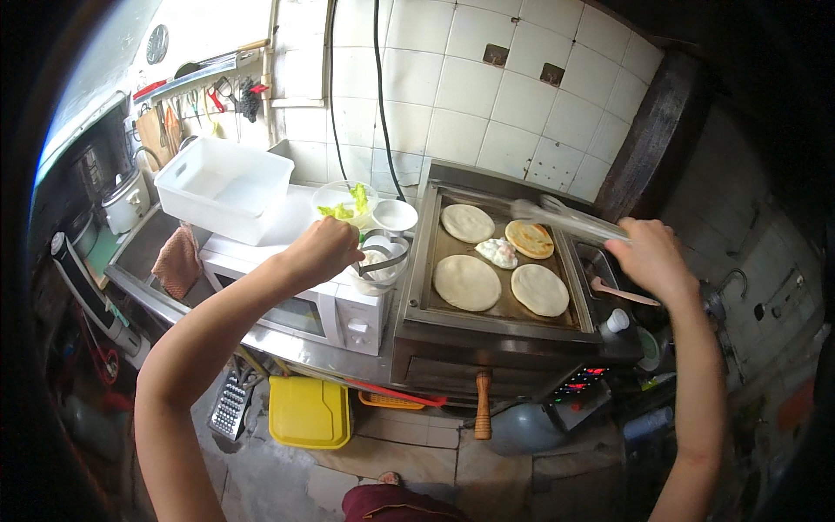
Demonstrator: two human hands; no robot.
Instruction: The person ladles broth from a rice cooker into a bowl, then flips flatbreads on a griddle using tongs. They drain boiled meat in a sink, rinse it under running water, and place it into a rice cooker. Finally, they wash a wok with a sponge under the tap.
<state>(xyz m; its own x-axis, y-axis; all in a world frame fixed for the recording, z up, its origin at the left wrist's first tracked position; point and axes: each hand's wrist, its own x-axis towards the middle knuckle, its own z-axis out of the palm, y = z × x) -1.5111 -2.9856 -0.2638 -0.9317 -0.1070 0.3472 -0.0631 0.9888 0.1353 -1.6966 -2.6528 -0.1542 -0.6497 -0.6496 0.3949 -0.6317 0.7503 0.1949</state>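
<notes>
My left hand (324,251) grips a curved metal utensil (386,262), looped like a ring, above a clear plastic tub (373,285) with white items in it. In my right hand (654,258) are metal tongs (574,220), blurred, reaching over the back right of the griddle (516,314). Three pale rounds of flatbread lie on the hot plate: one (468,224) at back left, one (467,282) at front left, one (539,290) at front right. A browned flatbread (530,239) lies below the tongs. Between them sits a cooked egg (498,252), mostly white.
A white microwave (361,326) stands left of the griddle, under a white plastic bin (222,189). Behind the tub are a bowl of lettuce (342,210) and a small white bowl (394,215). A pink-handled utensil (626,293) rests at right. A wooden handle (482,404) juts out front.
</notes>
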